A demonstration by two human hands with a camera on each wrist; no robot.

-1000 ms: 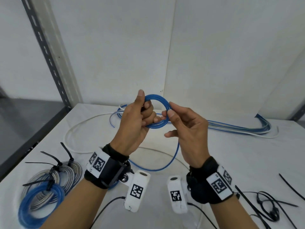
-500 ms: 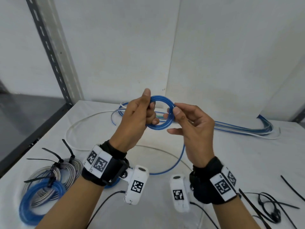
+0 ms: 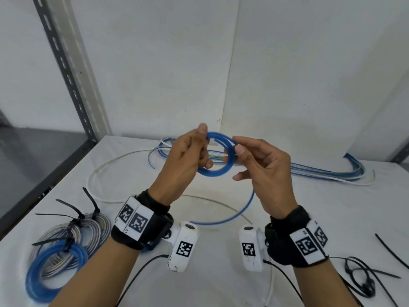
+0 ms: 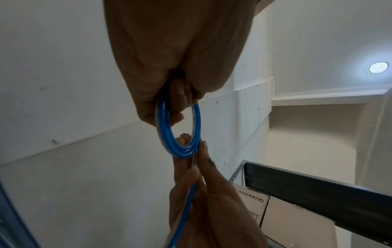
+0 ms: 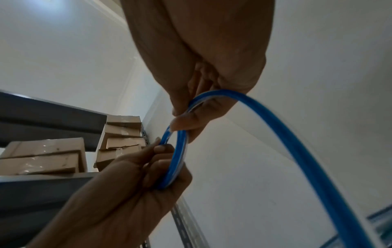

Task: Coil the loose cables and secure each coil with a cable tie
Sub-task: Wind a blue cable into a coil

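A small blue cable coil (image 3: 218, 171) is held up above the white table (image 3: 221, 273), between both hands. My left hand (image 3: 204, 147) grips its left side, thumb on top and fingers curled through the ring. My right hand (image 3: 234, 152) pinches the cable at the coil's upper right between thumb and forefinger. The loose blue tail (image 3: 241, 213) hangs from the right hand down to the table. The left wrist view shows the coil (image 4: 180, 151) edge-on, with the right hand's fingertips (image 4: 201, 147) on it. In the right wrist view the tail (image 5: 297, 151) arcs away from the pinch.
Tied coils, blue (image 3: 55, 262) and grey (image 3: 93, 227), lie at the front left. Loose blue and white cables (image 3: 321, 173) run along the back. Black cable ties (image 3: 387, 249) lie at the right. A metal rack upright (image 3: 66, 69) stands at the table's left edge.
The right hand has shifted up the coil's right side to its upper right, bringing the cable with it. The left hand keeps its grip on the coil.
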